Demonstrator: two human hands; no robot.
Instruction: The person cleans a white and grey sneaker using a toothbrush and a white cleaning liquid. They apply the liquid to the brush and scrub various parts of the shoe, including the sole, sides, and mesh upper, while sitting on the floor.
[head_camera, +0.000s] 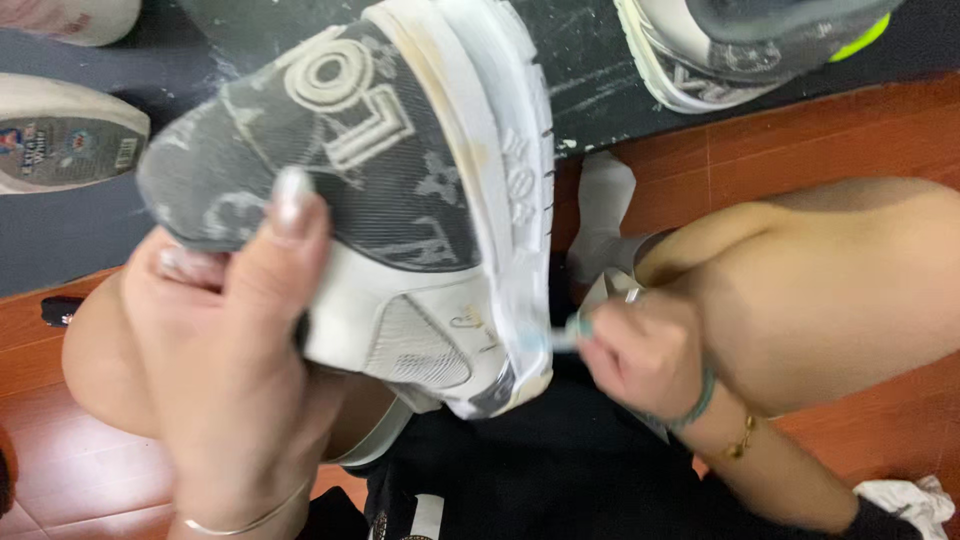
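Fingers (285, 215) of the left hand (220, 350) are closed around the grey patterned fabric sneaker with a white leather heel and thick white rubber sole (400, 190), the thumb pressed flat on the grey upper near its rounded end; the sneaker is held tilted in the air, sole edge turned to the right. Far left of the sneaker, an oval white bottle with a printed label (60, 145) lies on the dark mat (60, 235), and the rounded end of another pale object (70, 18) shows at the top corner. Below the sneaker, a thin silver bangle (240, 522) circles the left wrist, and dark clothing (540, 480) fills the lap. Just right of the sneaker's lower sole edge, the right hand (650, 355) has its fingers curled shut on the pale teal handle of a small brush (570, 335), whose tip touches the sneaker's white sole rim. A teal band (700, 400) and a fine gold chain bracelet (742, 440) sit on the right wrist. A white crumpled cloth (605, 205) lies on the reddish-brown tiled floor (830, 130) right of the sneaker. Up and right of the sneaker, a second grey and white sneaker with a neon yellow accent (740, 50) rests on the mat. A bare knee (830, 280) is at the right, another white cloth (910, 500) in the bottom right corner.
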